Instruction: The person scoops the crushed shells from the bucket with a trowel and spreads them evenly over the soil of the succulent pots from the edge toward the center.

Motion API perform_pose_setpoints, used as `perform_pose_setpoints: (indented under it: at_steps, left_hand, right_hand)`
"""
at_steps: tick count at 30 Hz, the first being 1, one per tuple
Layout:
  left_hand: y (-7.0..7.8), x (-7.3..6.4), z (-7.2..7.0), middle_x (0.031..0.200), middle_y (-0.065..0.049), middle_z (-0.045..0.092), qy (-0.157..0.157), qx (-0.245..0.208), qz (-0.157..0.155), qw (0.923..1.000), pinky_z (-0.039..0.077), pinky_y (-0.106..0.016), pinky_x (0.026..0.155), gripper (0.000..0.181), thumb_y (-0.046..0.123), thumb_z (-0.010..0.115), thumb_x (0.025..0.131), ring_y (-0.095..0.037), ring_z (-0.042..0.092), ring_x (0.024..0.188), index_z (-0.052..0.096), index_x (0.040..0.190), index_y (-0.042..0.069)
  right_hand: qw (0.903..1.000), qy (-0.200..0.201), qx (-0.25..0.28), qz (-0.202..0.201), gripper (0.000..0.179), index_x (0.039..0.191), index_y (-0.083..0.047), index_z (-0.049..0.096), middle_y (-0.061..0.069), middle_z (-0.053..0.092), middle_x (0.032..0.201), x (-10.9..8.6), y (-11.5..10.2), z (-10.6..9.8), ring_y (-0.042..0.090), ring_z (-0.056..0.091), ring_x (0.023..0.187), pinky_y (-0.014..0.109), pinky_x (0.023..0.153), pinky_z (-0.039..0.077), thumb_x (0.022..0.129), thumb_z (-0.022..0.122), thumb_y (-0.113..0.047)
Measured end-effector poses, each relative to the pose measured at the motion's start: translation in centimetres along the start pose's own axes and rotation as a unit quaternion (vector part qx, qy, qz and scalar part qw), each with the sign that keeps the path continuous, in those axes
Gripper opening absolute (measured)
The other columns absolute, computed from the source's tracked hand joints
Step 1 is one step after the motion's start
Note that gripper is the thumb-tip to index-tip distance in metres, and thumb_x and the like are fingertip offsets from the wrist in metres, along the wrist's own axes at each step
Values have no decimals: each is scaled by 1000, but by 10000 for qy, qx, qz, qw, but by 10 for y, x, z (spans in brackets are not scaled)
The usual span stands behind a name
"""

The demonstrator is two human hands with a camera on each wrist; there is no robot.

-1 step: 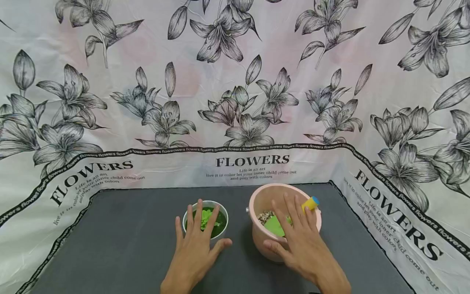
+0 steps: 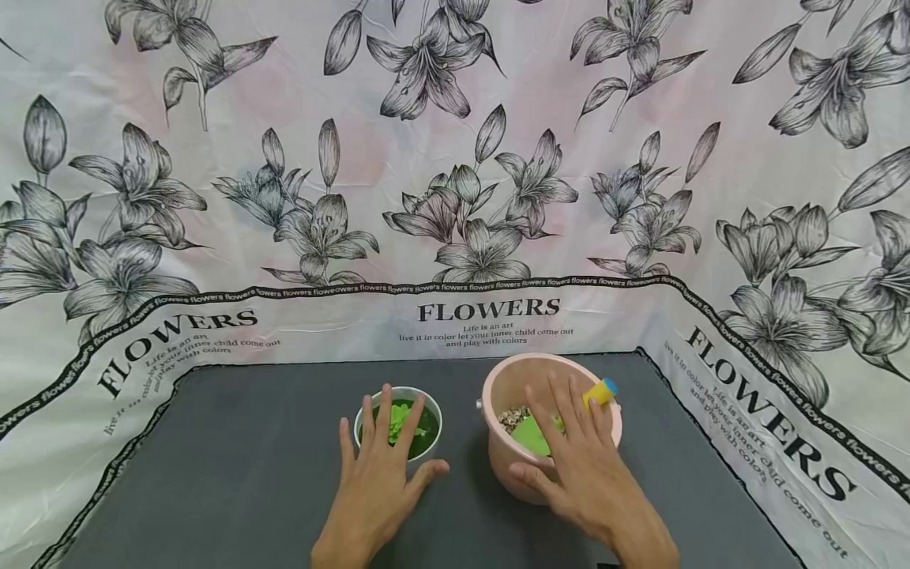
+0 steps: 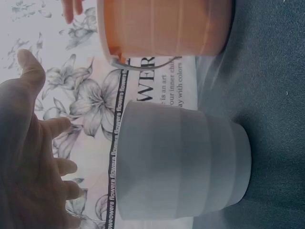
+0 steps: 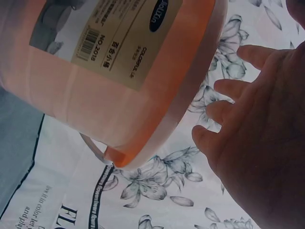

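Observation:
My left hand (image 2: 377,486), fingers spread and straight, hovers over the near side of a white pot (image 2: 437,411) with a leafy green plant (image 2: 400,417) inside. In the left wrist view that hand stands above the rim of the ribbed pot (image 3: 181,162), holding nothing. Likewise spread, my right hand (image 2: 586,466) is over the near rim of a pink bucket (image 2: 508,383). Speckled gravel-like bits (image 2: 512,419), a flat green piece (image 2: 529,437) and a yellow handle with a blue end (image 2: 601,392) show inside it; the hand hides the rest.
A dark grey cloth (image 2: 235,458) covers the table. White flower-printed fabric (image 2: 483,324) rises behind it and along both sides. On the bucket's near side is a printed label (image 4: 114,43), and a bail handle (image 4: 93,147) hangs at its side.

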State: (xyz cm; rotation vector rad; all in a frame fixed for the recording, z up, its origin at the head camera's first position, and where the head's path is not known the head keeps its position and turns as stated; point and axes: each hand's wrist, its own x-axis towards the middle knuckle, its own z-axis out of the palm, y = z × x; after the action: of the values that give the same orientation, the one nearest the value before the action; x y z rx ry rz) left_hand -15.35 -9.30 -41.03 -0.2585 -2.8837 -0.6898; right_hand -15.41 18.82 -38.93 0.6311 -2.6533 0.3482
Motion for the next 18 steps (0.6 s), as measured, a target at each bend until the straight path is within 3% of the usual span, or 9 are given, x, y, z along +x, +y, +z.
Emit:
perform_pose_setpoints:
  at_steps: [8,16,18]
  left_hand:
    - [5,4,-1,178,-13,5,61,-176,254,9995,1,-79,125,87,75,52,94,-48,2,164,21,167,40]
    - [17,9,4,178,-9,1,-27,-188,518,9985,-1,-73,129,90,75,53,92,-43,-4,165,15,167,43]
    - [19,11,5,178,-10,3,17,-244,564,9981,0,-73,129,89,74,53,93,-44,-1,165,14,167,44]
  right_hand:
    - [9999,134,-56,19,81,168,-20,27,17,12,177,7,2,-9,45,15,163,69,125,22,102,58,-55]
    - [9984,-195,208,486,74,169,-25,22,16,9,177,14,9,-17,48,7,163,72,125,19,107,52,-52]
    - [9978,-68,180,635,72,167,-24,27,22,14,175,16,14,-19,52,13,161,74,123,23,107,54,-50]
